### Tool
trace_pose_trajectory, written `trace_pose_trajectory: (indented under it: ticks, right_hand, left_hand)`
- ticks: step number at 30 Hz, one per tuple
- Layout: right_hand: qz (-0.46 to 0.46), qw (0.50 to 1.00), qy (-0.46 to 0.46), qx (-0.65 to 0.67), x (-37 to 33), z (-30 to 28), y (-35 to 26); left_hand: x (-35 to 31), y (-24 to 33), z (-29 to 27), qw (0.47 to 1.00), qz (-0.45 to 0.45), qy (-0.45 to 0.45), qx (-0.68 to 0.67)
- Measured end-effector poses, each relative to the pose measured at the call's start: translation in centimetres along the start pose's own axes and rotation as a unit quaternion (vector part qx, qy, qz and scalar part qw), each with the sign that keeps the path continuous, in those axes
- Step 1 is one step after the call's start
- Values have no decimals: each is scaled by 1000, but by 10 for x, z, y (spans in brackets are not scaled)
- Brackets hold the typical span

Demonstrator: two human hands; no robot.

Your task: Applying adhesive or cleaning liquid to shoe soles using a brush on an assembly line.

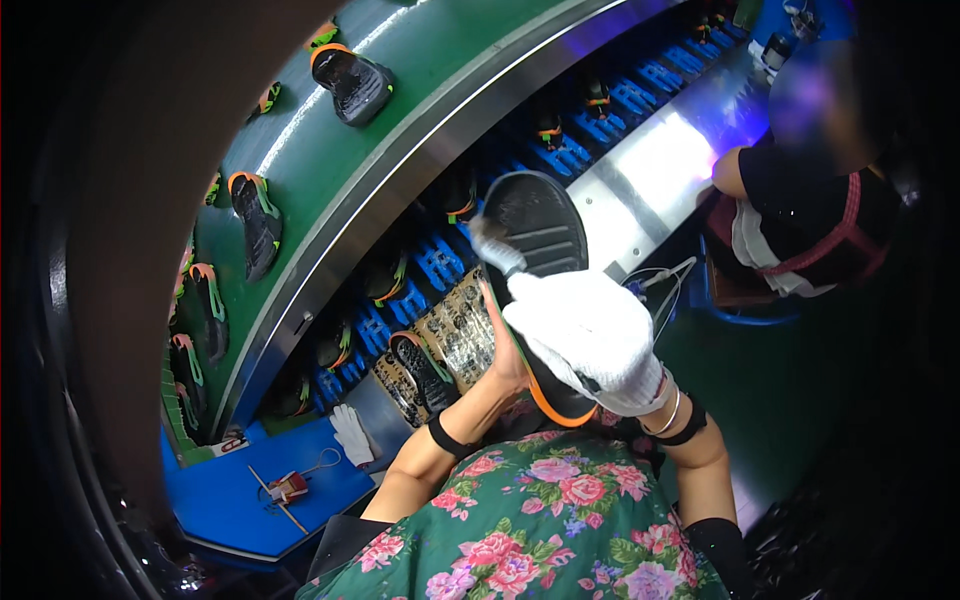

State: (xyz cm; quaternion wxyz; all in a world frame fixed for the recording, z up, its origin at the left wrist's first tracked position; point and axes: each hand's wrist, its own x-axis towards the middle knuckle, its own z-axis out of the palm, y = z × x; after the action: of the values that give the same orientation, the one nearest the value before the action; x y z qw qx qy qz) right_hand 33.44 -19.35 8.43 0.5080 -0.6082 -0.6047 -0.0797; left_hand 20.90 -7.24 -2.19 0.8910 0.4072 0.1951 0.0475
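A large black shoe sole [535, 215], with ridges across its middle and an orange rim at its near end, is held up in front of my chest. My left hand [507, 350], bare, grips it along its left edge, most of the fingers hidden behind it. In a white knit glove, my right hand [590, 335] is closed around a small brush [497, 248]. The pale handle sticks out past the glove, and the blurred bristles lie over the sole's left edge; I cannot tell whether they touch.
A curved green conveyor [330, 180] carries several black soles with orange and green rims. Blue racks [440, 262] run beside its metal edge. Another sole [424, 370] lies on a brown board. A white glove [352, 434] rests by a blue table [220, 500]. Another person [800, 170] sits at right.
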Motion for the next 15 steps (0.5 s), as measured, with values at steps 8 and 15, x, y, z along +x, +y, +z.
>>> trace_pose_trajectory:
  ticks: [8, 15]
  right_hand:
    - [93, 990, 52, 88, 3, -6, -7]
    - [20, 995, 91, 44, -2, -12, 3]
  left_hand:
    - [15, -2, 5, 984, 113, 48, -126]
    - [13, -28, -40, 994, 85, 71, 5]
